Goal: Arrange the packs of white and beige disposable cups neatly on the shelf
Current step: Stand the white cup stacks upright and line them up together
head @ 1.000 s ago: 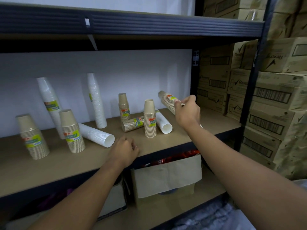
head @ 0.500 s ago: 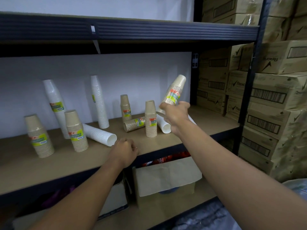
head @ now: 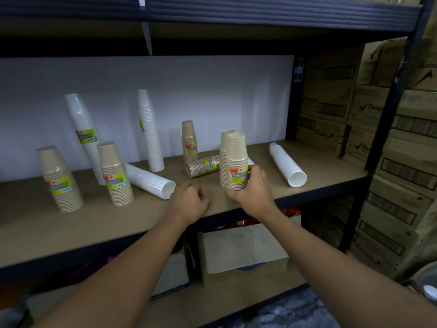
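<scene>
My right hand grips a beige cup pack upright on the wooden shelf, right in front of another upright beige pack. My left hand rests as a fist on the shelf's front part, holding nothing. Further beige packs stand at the left and at the back; one lies on its side. White packs stand against the wall. Two white packs lie flat.
A dark metal shelf runs overhead, with a black upright post at the right. Stacked cardboard cartons fill the right side. Below the shelf sit a brown box and other goods.
My right hand picked the tilted beige pack up from the right part of the shelf, turned it upright and brought it down in front of the middle beige pack. My left hand stayed put.
</scene>
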The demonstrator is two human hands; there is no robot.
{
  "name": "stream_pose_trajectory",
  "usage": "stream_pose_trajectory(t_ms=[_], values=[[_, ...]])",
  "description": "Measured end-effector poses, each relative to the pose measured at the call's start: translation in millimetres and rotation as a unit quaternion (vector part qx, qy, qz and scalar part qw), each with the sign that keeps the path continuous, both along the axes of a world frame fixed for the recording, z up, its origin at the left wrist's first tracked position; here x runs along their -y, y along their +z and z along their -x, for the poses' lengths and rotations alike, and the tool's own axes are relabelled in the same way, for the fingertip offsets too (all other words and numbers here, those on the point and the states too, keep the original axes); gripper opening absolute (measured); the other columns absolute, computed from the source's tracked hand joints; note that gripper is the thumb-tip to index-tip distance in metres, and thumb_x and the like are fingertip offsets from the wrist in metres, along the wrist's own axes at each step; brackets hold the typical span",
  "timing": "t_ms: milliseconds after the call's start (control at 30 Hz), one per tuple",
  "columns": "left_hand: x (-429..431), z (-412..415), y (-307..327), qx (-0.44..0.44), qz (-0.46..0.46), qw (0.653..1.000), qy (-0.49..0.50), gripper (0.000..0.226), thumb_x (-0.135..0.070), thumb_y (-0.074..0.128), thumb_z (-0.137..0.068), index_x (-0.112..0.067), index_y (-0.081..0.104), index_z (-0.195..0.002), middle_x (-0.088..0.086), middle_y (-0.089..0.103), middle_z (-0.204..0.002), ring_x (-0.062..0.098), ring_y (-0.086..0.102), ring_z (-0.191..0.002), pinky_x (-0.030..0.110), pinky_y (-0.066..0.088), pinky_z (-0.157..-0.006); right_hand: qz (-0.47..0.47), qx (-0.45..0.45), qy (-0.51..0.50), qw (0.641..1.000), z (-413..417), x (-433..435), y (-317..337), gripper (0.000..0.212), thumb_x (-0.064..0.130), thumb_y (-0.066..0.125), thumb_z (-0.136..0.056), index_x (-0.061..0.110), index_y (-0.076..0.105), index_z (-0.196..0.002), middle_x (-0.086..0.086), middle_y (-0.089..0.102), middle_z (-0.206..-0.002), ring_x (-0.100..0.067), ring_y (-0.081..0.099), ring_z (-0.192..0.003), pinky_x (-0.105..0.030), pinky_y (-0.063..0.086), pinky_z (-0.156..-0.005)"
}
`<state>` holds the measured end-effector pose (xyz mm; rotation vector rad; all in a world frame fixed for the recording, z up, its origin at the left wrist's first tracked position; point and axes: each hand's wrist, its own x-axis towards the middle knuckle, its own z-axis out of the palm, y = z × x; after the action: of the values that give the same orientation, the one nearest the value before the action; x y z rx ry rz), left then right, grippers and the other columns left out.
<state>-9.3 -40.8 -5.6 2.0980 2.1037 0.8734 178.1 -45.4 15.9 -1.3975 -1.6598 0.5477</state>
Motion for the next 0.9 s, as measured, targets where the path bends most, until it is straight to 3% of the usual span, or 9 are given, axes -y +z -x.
stream_pose_trajectory(t_ms=[233, 533, 900], values=[[-17, 3, -7, 0.018, -0.015, 1.000, -0.004, 0.018, -0.030, 0.058, -0.082, -0.014, 0.066, -0.085, 0.009, 0.062, -0.104, 0.028, 0.056, -0.102, 0.040, 0.048, -0.090, -0.014, 0.010, -0.010, 1.000, 8, -15, -18, 0.071, 0.032, 0.084, -0.067, 0.017, 0.045, -0.125, -0.001, 0.046, -0.118, -0.017, 0.056, -0.102, -0.037, 0.054, -0.083], [-20, 6, -11, 0.011, -0.017, 1.000, -0.001, 0.022, -0.033, 0.057, -0.084, -0.013, 0.064, -0.090, 0.008, 0.060, -0.105, 0.028, 0.053, -0.102, 0.039, 0.046, -0.091, -0.019, 0.001, -0.032, 0.999, 16, -34, -22, 0.067, 0.031, 0.084, -0.068, 0.013, 0.046, -0.120, -0.006, 0.051, -0.120, -0.023, 0.060, -0.101, -0.043, 0.055, -0.084], [-19, 4, -10, 0.008, -0.013, 1.000, 0.001, 0.022, -0.032, 0.056, -0.086, -0.013, 0.065, -0.094, 0.006, 0.059, -0.108, 0.026, 0.050, -0.105, 0.038, 0.044, -0.091, 0.007, 0.001, -0.027, 1.000, 16, -45, -21, 0.069, 0.033, 0.087, -0.067, 0.013, 0.048, -0.121, -0.005, 0.054, -0.120, -0.020, 0.061, -0.102, -0.037, 0.054, -0.084]])
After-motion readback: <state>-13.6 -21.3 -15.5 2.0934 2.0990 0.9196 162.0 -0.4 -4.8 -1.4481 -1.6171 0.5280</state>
